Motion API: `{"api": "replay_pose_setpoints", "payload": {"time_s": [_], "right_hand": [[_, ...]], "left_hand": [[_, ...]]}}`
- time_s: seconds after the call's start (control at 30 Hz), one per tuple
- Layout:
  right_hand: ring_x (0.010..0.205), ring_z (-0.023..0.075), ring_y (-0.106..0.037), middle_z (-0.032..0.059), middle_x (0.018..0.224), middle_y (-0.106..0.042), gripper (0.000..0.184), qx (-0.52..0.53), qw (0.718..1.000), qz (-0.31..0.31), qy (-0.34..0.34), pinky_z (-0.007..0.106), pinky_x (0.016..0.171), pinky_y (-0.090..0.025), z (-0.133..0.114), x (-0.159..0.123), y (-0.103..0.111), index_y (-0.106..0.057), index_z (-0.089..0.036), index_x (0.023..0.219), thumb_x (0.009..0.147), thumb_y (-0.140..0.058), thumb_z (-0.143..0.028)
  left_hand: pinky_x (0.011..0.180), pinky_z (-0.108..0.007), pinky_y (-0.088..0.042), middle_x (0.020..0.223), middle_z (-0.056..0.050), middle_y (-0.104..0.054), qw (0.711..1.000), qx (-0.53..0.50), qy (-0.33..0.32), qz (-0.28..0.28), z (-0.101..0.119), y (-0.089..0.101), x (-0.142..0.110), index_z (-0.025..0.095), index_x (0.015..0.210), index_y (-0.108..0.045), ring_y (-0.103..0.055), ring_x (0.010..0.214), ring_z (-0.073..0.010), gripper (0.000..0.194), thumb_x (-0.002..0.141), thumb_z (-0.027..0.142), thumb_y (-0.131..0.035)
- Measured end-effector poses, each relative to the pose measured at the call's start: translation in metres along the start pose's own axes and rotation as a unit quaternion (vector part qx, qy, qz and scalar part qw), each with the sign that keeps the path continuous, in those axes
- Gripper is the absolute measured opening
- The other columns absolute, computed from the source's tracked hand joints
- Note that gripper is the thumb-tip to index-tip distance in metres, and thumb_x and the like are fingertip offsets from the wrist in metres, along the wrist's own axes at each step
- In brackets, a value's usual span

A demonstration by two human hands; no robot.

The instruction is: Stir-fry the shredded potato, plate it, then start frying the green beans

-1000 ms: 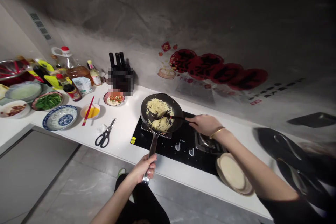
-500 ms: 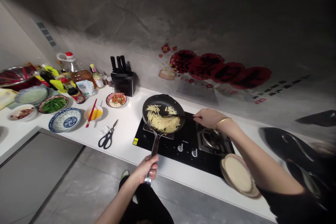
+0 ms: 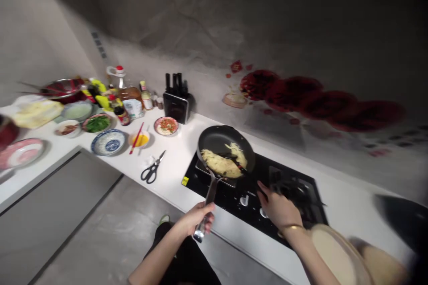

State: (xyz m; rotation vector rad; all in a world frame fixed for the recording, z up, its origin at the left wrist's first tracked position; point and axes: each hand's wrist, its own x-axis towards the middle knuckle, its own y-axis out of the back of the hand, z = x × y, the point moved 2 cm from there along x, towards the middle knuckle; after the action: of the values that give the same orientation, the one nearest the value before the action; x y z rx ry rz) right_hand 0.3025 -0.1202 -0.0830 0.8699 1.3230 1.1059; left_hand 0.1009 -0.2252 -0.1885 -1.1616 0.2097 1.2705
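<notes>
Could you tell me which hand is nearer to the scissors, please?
Left. The left hand grips the pan's handle, to the right of the scissors; the right hand is farther right, over the stove.

Black pan (image 3: 224, 136) here, pale yellow shreds (image 3: 220, 164) inside, and that's a glossy black hob (image 3: 230, 200) with a bright yellow label (image 3: 185, 181)! Across the white counter (image 3: 174, 164) we've got a blue-and-white patterned bowl (image 3: 109, 143), vivid green leaves (image 3: 96, 123), red chopsticks (image 3: 136, 138) and orange-yellow liquid (image 3: 142, 140). Up top, red decals (image 3: 259, 84) blaze against a veined grey wall (image 3: 200, 22)!
</notes>
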Motion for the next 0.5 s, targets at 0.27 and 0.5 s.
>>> {"api": "replay_pose_setpoints", "payload": {"time_s": [0.27,0.5], "right_hand": [[0.078,0.0313,-0.064,0.0168,0.098,-0.066,0.053,0.081,0.974,0.186,0.103,0.043,0.066,-0.050,-0.016,0.027,-0.031,-0.064,-0.016,0.103,0.077,-0.040,-0.054],[0.059,0.0157,-0.056,0.0025,0.060,-0.056,0.023,0.300,0.873,0.043,0.383,0.027,0.059,-0.049,-0.193,0.009,0.035,-0.050,-0.023,0.055,0.075,-0.049,-0.035]], "left_hand": [[0.061,-0.027,-0.050,0.082,-0.007,-0.063,0.963,-0.116,-0.186,0.155,0.040,0.093,-0.031,0.011,0.089,-0.058,-0.063,0.066,-0.0146,0.030,0.069,0.033,-0.066],[0.066,-0.021,-0.048,0.089,-0.006,-0.061,0.812,-0.183,-0.337,0.440,0.103,0.288,-0.104,0.014,0.104,-0.047,-0.061,0.066,-0.0083,0.027,0.083,0.030,-0.051]]}}
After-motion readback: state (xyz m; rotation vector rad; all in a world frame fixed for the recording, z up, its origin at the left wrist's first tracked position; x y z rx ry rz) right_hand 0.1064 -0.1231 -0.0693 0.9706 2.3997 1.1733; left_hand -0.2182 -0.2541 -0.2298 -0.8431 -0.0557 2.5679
